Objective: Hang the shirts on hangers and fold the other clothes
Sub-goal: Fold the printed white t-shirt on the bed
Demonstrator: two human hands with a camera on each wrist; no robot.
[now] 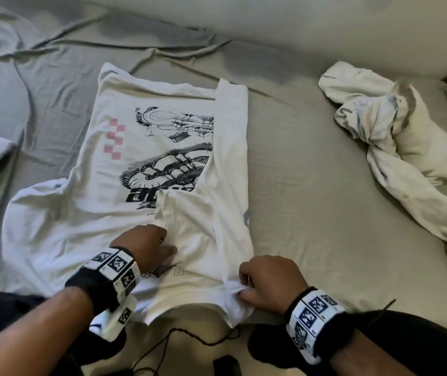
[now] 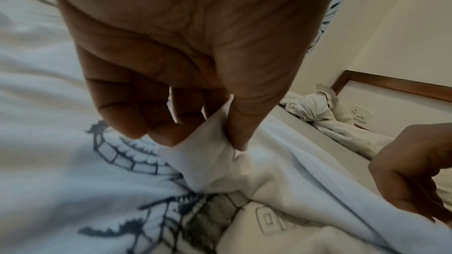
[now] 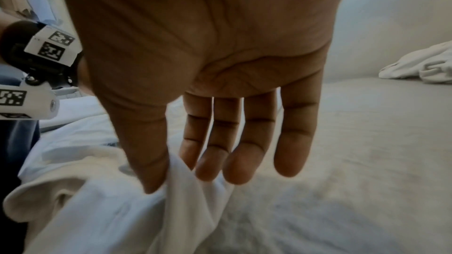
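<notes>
While mid-fold on the white printed t-shirt (image 1: pixel 102 202), spread print-up on the grey bedsheet (image 1: pixel 311 185) just ahead of the knees. Right side panel already turned inward over the print, sleeve (image 1: pixel 181 213) doubled back on top of it, left side not yet folded. Judged as the fold-the-other-clothes step, first vertical fold being tidied; no hanger anywhere in view. Left hand (image 1: pixel 146 245) palm down over the shirt's middle near the collar end, thumb and fingers (image 2: pixel 168 134) pinching a small peak of sleeve fabric, clear in the left wrist view. Right hand (image 1: pixel 268 280) at the near right corner of the folded panel, knuckles up, thumb and index nipping a bunched ridge of cloth; other three fingers (image 3: pixel 293 142) hanging straight and loose, holding nothing. Both wrists low, forearms angled in from the bottom edge of the head view. Next move probably calls for flattening the sleeve along the fold line, smoothing the bunch at the hem corner, then mirroring the fold from the left side. Risk as judged: thin cloth creeping back or creasing if pulled unevenly. Crumpled white garment (image 1: pixel 396 147) lying well apart at the far right, untouched, likely next in line.
</notes>
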